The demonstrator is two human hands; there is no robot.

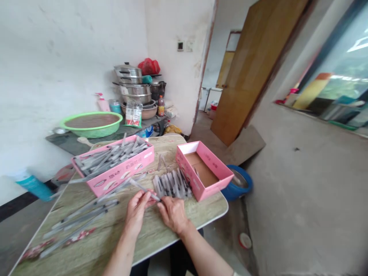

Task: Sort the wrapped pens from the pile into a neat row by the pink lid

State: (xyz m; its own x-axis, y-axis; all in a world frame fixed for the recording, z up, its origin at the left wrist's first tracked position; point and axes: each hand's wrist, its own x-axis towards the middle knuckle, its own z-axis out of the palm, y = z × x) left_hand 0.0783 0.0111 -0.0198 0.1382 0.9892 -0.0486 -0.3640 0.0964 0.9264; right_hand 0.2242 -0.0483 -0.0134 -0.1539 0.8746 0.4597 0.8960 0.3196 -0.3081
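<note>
My left hand [138, 209] pinches a translucent pen [143, 188] that slants up and to the left. My right hand [173, 214] is closed at the pen's lower, dark end, with fingertips touching it. Just beyond my hands lies a row of similar pens [171, 184] packed side by side on the table. Many more pens fill the pink box [122, 170] at the left, heaped above its rim. A second pink box [214, 167] stands at the right, its brown bottom largely showing. Loose pens [83, 216] lie on the table's left side.
The wood-patterned table [161, 251] has a pale rounded edge. Behind it, a dark counter carries a green basin [105, 132] and stacked steel pots [135, 90]. A blue bucket [238, 182] stands on the floor at the right, near a wooden door [253, 65].
</note>
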